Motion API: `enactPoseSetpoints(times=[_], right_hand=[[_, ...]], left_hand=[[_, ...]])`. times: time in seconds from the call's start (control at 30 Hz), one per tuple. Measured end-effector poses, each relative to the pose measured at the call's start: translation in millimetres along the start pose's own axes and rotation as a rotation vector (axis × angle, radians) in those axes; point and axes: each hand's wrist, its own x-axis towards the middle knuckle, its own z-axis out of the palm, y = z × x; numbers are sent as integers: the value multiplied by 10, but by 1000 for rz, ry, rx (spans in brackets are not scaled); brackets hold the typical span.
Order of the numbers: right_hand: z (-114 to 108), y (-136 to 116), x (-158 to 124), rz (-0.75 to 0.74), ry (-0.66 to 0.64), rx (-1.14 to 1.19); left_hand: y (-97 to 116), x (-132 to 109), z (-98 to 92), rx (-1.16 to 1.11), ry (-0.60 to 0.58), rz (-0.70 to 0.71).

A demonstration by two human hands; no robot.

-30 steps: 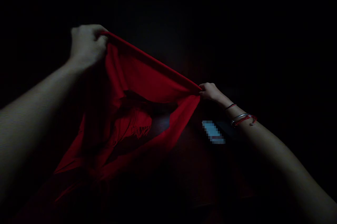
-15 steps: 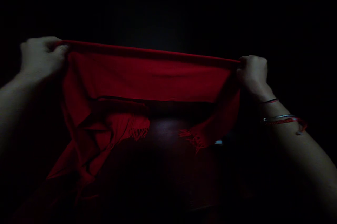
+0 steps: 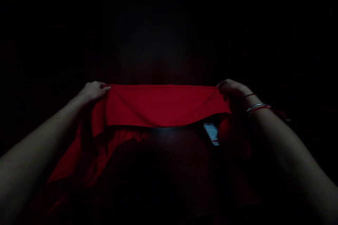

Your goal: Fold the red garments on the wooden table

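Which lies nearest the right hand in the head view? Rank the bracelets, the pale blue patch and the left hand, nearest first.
From the right hand:
1. Bracelets, on its own wrist.
2. Pale blue patch, below the red cloth.
3. Left hand, at the cloth's opposite end.

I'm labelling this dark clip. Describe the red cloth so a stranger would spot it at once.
Nearly everything is black; look between the left hand and right hand. The red cloth stretches between them as a flat band, its left side trailing downward. It is the only vivid red thing, unlike the small pale patch below.
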Motion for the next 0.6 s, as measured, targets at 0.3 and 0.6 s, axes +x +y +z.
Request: enactPoseSetpoints(times=[0.3, 0.6], right_hand=[[1816, -603, 222, -289, -238, -51], [2211, -1966, 87, -937, -137, 481]], left_hand=[[617, -393, 1017, 185, -299, 163], [973, -575, 861, 20, -189, 482]])
